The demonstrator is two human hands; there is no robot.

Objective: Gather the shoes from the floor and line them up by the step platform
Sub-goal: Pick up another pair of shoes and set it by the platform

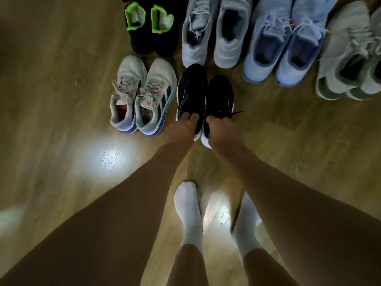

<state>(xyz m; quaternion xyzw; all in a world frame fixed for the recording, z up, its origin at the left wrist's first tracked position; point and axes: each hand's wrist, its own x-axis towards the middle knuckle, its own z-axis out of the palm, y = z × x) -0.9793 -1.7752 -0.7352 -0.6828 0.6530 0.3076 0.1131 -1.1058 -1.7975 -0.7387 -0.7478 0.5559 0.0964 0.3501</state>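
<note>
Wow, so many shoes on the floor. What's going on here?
A person in white socks bends over a wooden floor. The left hand grips the heel of one black white-soled sneaker, and the right hand grips its mate. Beside them sits a white striped pair with blue soles. Behind is a row: a black pair with neon green lining, a grey pair, a light blue pair and a pale grey-green pair.

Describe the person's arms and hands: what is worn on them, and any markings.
The left hand and right hand are ungloved. The left forearm and right forearm are uncovered up to the frame's edge, with no sleeves, watch or bands showing. No markings can be made out in the slightly blurred picture.
</note>
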